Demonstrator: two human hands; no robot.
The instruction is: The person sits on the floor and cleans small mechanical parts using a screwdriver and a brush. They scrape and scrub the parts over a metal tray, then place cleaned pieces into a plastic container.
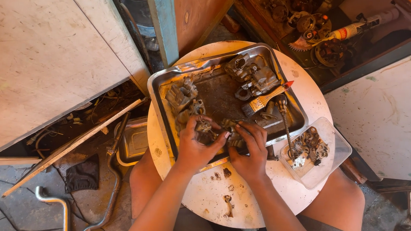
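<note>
Left hand (pixel 198 145) and right hand (pixel 250 150) side by side, both clamped on a grimy metal part (pixel 223 133) in the tray (pixel 170 78); brush (pixel 265 100) lies near.

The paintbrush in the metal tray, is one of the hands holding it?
No, the paintbrush lies apart in the metal tray, while both hands grip small parts.

tray (pixel 169 88): sat on round table (pixel 210 195) | brush (pixel 262 100): in tray (right half) | plastic container (pixel 337 153): right of tray
</note>
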